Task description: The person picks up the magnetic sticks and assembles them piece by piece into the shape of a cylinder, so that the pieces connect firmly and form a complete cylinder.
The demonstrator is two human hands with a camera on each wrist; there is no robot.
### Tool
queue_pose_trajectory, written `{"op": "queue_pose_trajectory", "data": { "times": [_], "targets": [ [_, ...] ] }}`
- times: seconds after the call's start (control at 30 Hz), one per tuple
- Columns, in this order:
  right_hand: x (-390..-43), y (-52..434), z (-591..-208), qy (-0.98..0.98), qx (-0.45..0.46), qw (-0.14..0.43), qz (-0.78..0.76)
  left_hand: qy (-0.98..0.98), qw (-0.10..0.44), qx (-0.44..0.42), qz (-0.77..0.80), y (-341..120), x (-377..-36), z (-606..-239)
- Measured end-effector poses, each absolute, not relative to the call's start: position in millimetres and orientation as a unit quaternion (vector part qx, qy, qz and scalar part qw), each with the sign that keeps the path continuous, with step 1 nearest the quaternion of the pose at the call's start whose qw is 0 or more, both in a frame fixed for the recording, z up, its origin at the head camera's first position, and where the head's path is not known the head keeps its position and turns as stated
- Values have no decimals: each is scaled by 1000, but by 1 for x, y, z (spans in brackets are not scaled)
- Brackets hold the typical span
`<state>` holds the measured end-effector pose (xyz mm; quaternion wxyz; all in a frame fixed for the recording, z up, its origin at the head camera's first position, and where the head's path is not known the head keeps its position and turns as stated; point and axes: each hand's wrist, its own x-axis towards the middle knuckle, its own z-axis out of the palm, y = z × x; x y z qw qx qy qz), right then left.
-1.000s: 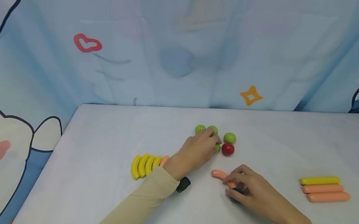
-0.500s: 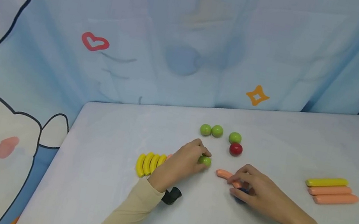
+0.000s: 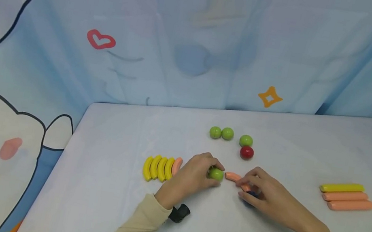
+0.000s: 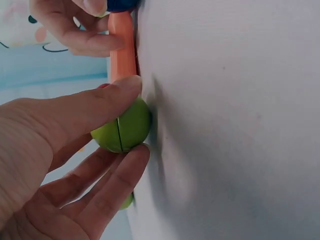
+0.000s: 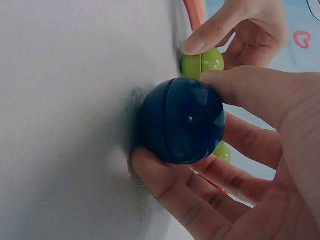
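My left hand (image 3: pixel 194 175) pinches a glossy green ball (image 3: pixel 216 174) between thumb and fingers, low over the white table. A seam runs round this ball in the left wrist view. My right hand (image 3: pixel 272 198) grips a dark blue ball (image 5: pixel 185 122), mostly covered by the fingers in the head view. Between the two balls lies a curved orange piece (image 3: pixel 232 176), like a small sausage. The green ball is at its left end and the blue ball at its right end. Whether either ball touches it I cannot tell.
Farther back lie a red ball (image 3: pixel 246 153), a green ball (image 3: pixel 246 141) behind it, and two green balls (image 3: pixel 221 133) side by side. Curved yellow pieces (image 3: pixel 159 167) and an orange one (image 3: pixel 176 166) form a row at left. Yellow and orange sticks (image 3: pixel 347 196) lie at right.
My left hand has drawn a green ball away from the group at the back, toward me and then right, to the orange piece. The right hand stays in place with the blue ball.
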<state>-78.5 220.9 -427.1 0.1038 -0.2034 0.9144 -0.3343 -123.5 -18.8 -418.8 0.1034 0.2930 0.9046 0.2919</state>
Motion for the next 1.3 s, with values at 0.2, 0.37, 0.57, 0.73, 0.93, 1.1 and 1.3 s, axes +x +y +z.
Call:
{"op": "queue_pose_trajectory", "data": {
  "times": [0.2, 0.37, 0.57, 0.73, 0.93, 1.1, 1.3],
  "targets": [
    [-78, 221, -428, 910, -216, 95, -342, 899, 90, 295, 312, -17, -123, -423],
    [-79, 220, -427, 911, -218, 93, -338, 899, 91, 296, 310, -16, -124, -423],
    [-79, 220, -426, 911, -218, 92, -337, 899, 96, 290, 313, -15, -123, -423],
    [-79, 219, -427, 910, -219, 95, -338, 901, 90, 289, 310, -16, -121, -424],
    [-78, 216, -428, 915, -212, 94, -331, 916, 66, 254, 304, -28, -115, -423],
    [-76, 215, -428, 921, -192, 97, -324, 937, 48, 191, 288, -47, -115, -419],
    [-75, 214, -428, 925, -177, 89, -323, 955, 15, 137, 264, -72, -113, -413]
  ]
}}
